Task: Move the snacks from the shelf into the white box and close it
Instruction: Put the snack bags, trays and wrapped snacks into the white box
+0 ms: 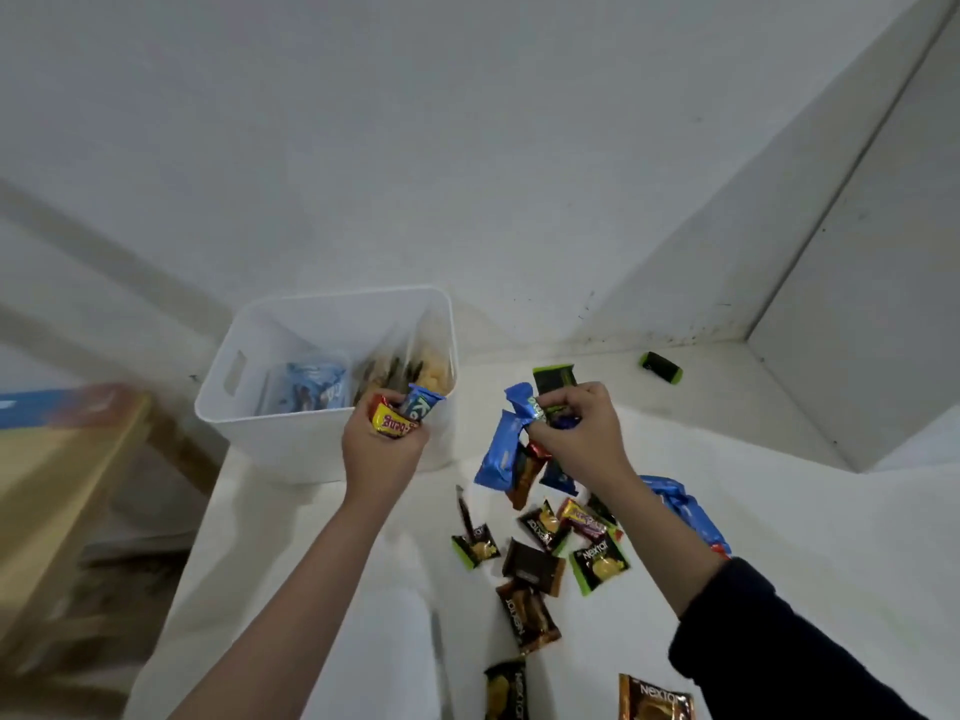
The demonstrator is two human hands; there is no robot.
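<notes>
My left hand (382,444) grips a small bunch of foil snack packets (402,415), yellow-red and blue, at the near rim of the open white plastic box (260,418). My right hand (574,433) pinches a fistful of hanging blue and brown wrapped bars (506,459) above the scattered snacks (545,558) on the white shelf (322,589). The dangling bars look loosely held; I judge one could slip and fall short of the box.

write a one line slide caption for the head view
Both hands carry snack packets toward the white box.
</notes>
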